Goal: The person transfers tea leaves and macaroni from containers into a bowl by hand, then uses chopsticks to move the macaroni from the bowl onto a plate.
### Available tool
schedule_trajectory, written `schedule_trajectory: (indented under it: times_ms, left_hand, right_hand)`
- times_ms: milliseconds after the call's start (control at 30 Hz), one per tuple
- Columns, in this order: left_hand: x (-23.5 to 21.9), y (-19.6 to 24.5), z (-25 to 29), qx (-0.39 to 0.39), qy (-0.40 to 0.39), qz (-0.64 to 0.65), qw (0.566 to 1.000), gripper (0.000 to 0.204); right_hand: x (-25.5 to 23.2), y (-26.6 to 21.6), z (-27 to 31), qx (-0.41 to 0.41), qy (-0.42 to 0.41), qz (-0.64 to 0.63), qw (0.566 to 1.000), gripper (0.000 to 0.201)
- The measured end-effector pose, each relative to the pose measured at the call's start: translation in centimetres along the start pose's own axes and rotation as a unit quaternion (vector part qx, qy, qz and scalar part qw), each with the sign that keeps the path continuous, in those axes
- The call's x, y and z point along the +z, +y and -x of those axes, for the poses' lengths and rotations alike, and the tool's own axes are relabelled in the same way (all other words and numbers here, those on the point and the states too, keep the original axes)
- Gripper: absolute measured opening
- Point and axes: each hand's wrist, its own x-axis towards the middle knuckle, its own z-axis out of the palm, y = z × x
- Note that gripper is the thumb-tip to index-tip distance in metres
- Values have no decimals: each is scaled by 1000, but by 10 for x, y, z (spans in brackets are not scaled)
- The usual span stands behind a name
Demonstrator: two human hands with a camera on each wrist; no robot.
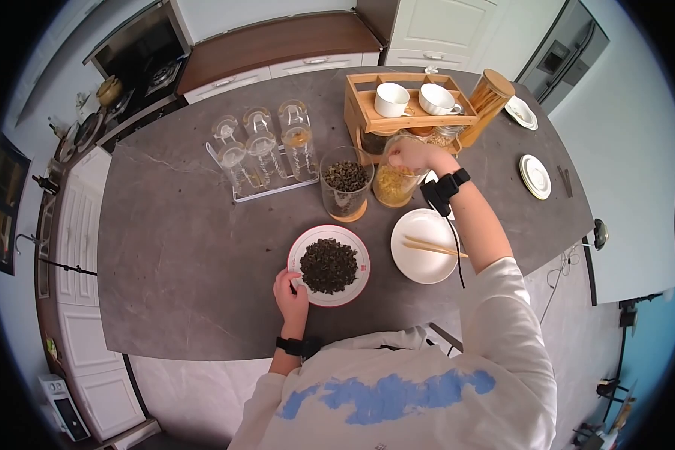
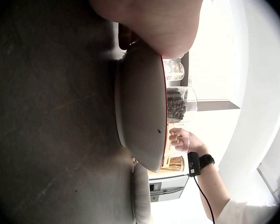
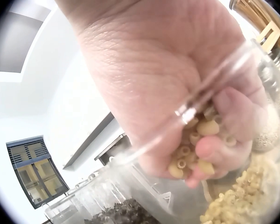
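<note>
My right hand [image 1: 416, 155] reaches into the mouth of a glass jar [image 1: 394, 187] of small elbow macaroni. In the right wrist view its curled fingers hold several pieces of macaroni [image 3: 207, 127], above more macaroni [image 3: 238, 198] in the jar. My left hand [image 1: 291, 294] grips the left edge of a red-rimmed white bowl [image 1: 361, 281], with the thumb at the rim. A heap of dark dried leaves [image 1: 328, 265] fills the bowl's middle. In the left wrist view, the bowl [image 2: 142, 107] sits on the table. Another glass jar [image 1: 345, 196], holding similar dark leaves, stands beside the macaroni.
A white plate [image 1: 412, 266] carries wooden tongs [image 1: 431, 245] on the right. Behind the jars stands a wooden rack [image 1: 360, 112] with two white cups [image 1: 391, 100], beside a tall spaghetti jar [image 1: 487, 109]. Glass bottles [image 1: 261, 146] fill a tray at back left. Small plates [image 1: 535, 177] lie far right.
</note>
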Motion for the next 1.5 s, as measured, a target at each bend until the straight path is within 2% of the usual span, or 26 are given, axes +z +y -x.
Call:
schedule_trajectory:
  times_ms: [33,133,233,367,467,533,667,800,867,900,1000,1100,1200,1333,1400,1500]
  left_hand:
    - [0,0,0,1,2,0,1000,26]
    - [1,1,1,3,5,3,1000,26]
    - [-1,1,0,5,4,0,1000,26]
    - [-1,4,-2,19,8,-12,1000,26]
    - [-1,5,-2,20,12,-15,1000,25]
    - [-1,4,-1,13,10,-13,1000,25]
    - [-1,1,0,0,3,-11,1000,26]
    - [-1,0,0,-2,2,-12,1000,27]
    - [-1,2,-1,3,9,-20,1000,26]
    - [-1,3,-1,6,12,-24,1000,26]
    - [0,0,1,-1,13,-21,1000,27]
    - [-1,0,1,4,11,-25,1000,28]
    - [-1,0,0,0,5,-27,1000,28]
    - [-1,-1,0,9,9,-27,1000,28]
    - [-1,2,0,12,12,-31,999,27]
    - [-1,3,0,10,11,-32,999,27]
  right_hand:
    - [-3,1,2,-24,9,-9,1000,32]
    - [-10,0,11,-24,45,-41,998,33]
    - [-21,-10,23,-48,21,-68,996,33]
    - [-19,-56,58,-81,-59,-111,989,30]
    - [9,-75,60,-135,-214,-157,955,22]
    - [35,-96,65,-153,-246,-129,948,21]
    - [90,-115,46,-176,-319,12,931,29]
    - [138,-111,31,-149,-313,-41,937,34]
    - [145,-116,33,-166,-290,-63,941,35]
    - [144,-118,33,-145,-304,-42,941,36]
    - [150,-113,26,-174,-308,-28,935,36]
    - [140,-116,35,-173,-315,-33,933,38]
    - [144,-104,30,-267,-261,-15,927,38]
    - [131,-103,37,-267,-255,-48,928,36]
    - [120,-101,43,-285,-250,-98,920,35]
    - [79,-120,73,-295,-215,-94,926,32]
